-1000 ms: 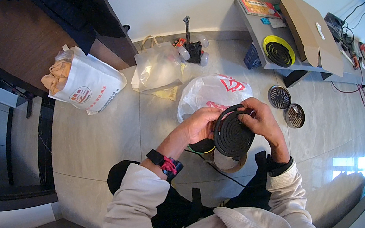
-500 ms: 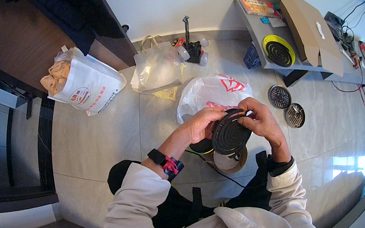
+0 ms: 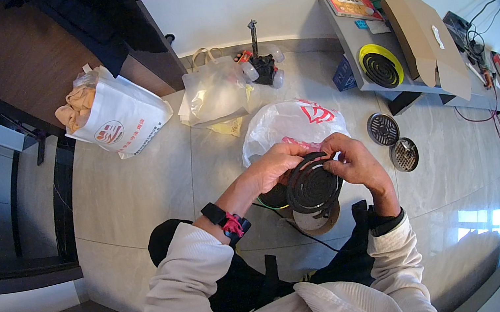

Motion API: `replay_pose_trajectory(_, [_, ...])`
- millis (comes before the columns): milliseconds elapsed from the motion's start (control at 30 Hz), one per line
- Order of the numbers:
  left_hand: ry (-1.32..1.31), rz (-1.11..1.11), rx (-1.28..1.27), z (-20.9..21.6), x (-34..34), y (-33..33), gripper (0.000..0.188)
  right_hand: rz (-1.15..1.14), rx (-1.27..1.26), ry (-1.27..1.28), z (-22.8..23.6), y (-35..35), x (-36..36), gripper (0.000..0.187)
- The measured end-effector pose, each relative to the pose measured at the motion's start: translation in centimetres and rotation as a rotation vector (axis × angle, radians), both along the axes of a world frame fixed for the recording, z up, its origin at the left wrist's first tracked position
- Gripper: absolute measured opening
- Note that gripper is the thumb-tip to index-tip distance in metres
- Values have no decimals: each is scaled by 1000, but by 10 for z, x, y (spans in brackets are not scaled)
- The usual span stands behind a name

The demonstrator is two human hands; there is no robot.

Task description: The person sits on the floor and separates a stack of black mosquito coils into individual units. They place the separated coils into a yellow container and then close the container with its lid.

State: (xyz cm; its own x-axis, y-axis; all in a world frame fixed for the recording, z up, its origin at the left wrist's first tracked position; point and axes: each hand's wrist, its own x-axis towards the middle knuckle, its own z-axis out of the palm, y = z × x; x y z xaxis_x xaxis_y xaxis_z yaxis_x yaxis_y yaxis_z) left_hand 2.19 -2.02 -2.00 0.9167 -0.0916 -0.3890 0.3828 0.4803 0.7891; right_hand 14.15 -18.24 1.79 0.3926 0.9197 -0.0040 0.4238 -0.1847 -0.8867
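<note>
A black spiral mosquito coil (image 3: pixel 313 186) is held up between my hands, its rings slightly spread apart. My left hand (image 3: pixel 277 166) pinches its upper left rim. On the upper right, the thumb and fingers of my right hand (image 3: pixel 356 159) grip the same coil. Below it stands a round tan container (image 3: pixel 323 221) with a pale inside, partly covered by the coil. Behind my left fingers, more black coil shows on a green-yellow rimmed plate (image 3: pixel 276 199), mostly hidden. A white translucent plastic bag (image 3: pixel 278 123) with red print lies just beyond my hands.
To the right on the floor are a slotted black lid (image 3: pixel 383 129) and a round metal tin (image 3: pixel 404 155). A low grey shelf holds a yellow plate (image 3: pixel 397 54) with a black coil and a cardboard box (image 3: pixel 418 26). Farther left stand a full white bag (image 3: pixel 128 110) and a clear bag (image 3: pixel 212 92).
The coil has shifted slightly left and down, and its rings look more spread apart. Both hands keep their grip on it.
</note>
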Motion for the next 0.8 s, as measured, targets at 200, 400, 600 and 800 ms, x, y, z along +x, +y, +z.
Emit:
replay_pose_trajectory(200, [38,41,-90,2,3,-1,28,-10,-72,34,4,0,-5,21])
replay_pose_trajectory(400, [12,8,-207,7,0,1,29,63,-61,-36,-2,1,-3,21])
replay_pose_trajectory(600, [-1,-78,-243,10,-5,6,46,18,-29,188,-17,-2,8,19])
replay_pose_trajectory(800, [43,-121,-116,5,-8,5,44,11,-106,279,-20,-7,17,19])
